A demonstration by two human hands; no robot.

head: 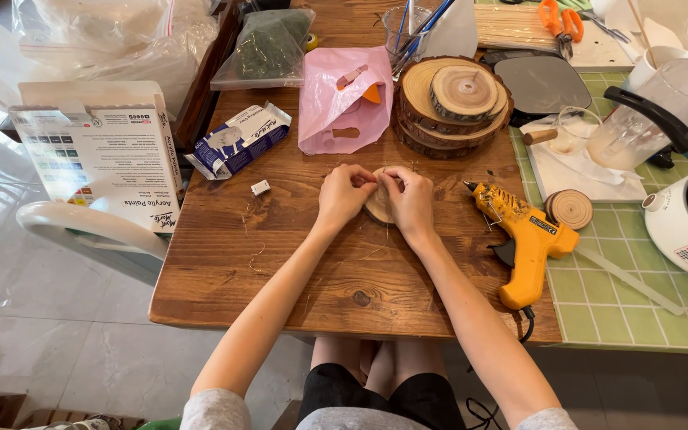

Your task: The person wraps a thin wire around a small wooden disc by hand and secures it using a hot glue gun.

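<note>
A small wood slice (379,204) is gripped by left hand (345,195) and right hand (410,201), fingers curled closed; a yellow glue gun (525,239) lies nearby.

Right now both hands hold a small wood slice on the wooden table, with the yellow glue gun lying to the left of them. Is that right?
Not quite. In the head view the glue gun lies to the right of the hands, beside the right hand. The rest stands: left hand and right hand both hold the small wood slice on the wooden table.
</note>
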